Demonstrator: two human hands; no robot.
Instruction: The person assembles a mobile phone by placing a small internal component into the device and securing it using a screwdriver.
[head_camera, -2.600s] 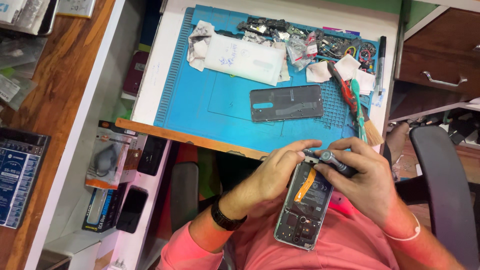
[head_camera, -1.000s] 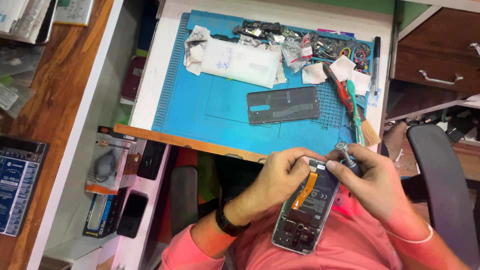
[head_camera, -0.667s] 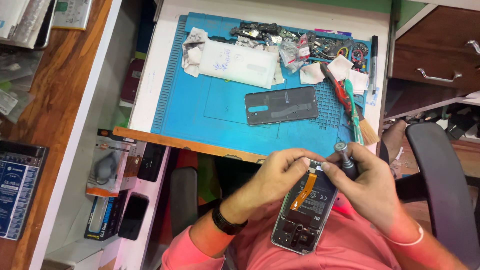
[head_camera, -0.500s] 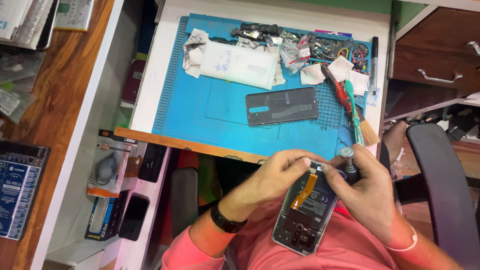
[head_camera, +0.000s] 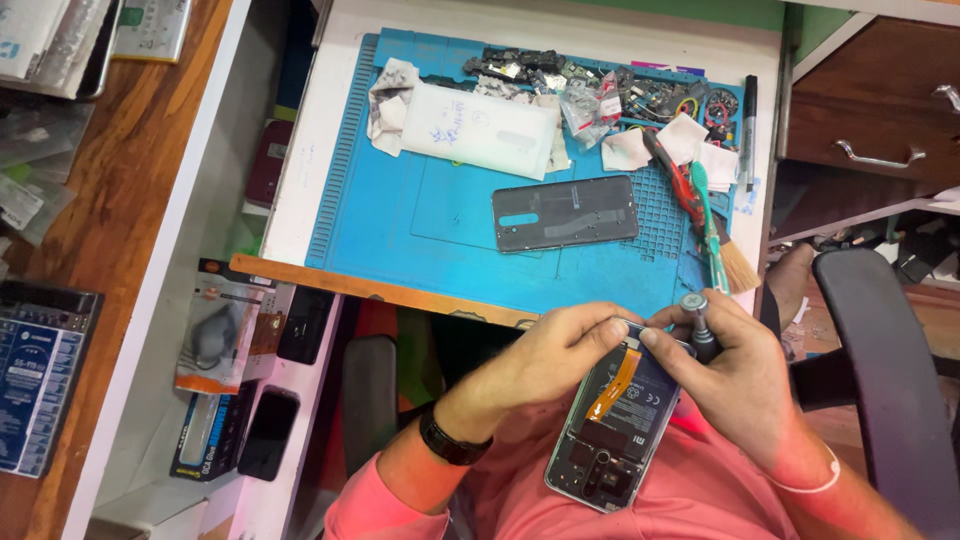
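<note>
Pinching the opened phone (head_camera: 615, 420) at its top end with my left hand (head_camera: 560, 350), right hand (head_camera: 735, 375) wrapped around a small screwdriver (head_camera: 697, 322), tip down on that top corner. Back cover (head_camera: 565, 213) already off, lying mid-mat on the desk; orange flex and boards not yet out.

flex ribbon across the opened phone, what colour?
Orange; the flex ribbon runs diagonally over the opened phone, clearest in the head view.

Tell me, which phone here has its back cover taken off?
The opened phone held by both hands over the lap, its insides and orange ribbon showing; the black phone on the shelf is closed.
</note>
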